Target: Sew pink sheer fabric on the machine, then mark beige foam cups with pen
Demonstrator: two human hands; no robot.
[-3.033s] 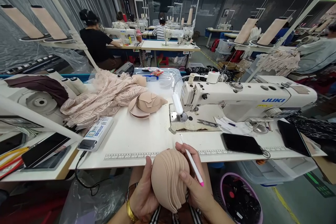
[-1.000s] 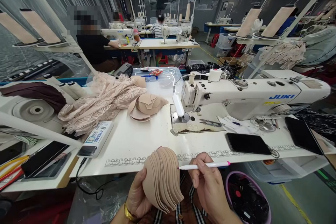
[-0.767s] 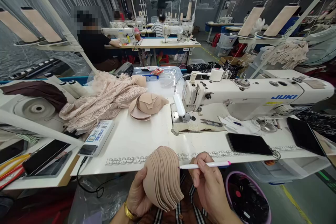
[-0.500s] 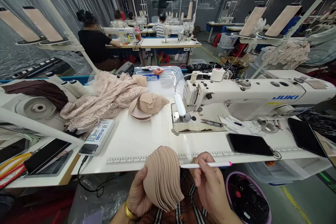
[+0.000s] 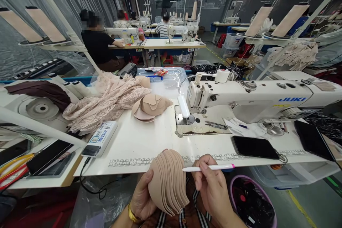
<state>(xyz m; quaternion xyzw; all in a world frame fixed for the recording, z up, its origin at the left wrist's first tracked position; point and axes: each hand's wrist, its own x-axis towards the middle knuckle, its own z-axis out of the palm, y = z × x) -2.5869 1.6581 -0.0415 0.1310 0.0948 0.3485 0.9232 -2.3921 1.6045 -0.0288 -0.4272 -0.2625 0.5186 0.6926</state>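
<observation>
A fanned stack of beige bra cups (image 5: 168,181) is gripped in my left hand (image 5: 144,194), the thumb on its left side and the other fingers mostly hidden behind. My right hand (image 5: 211,181) pinches a white marker pen (image 5: 213,167) with a pink end. The pen's tip points left and meets, or nearly meets, the right edge of the stack; I cannot tell if it touches. Further back on the table (image 5: 133,142) lies a small pile of similar beige cups (image 5: 152,107), beside a heap of pale pink lace fabric (image 5: 107,99).
A white sewing machine (image 5: 253,96) takes up the right of the table, with thread snips (image 5: 216,125) on its bed. A black phone (image 5: 255,147) and a white power bank (image 5: 100,139) lie near the front edge. Below right stands a purple-rimmed bin (image 5: 232,185). A co-worker (image 5: 97,42) sits ahead.
The stack in my left hand has shifted slightly to the right. The pen tip now sits at the stack's edge, with the pen moved slightly left. The table things stay put.
</observation>
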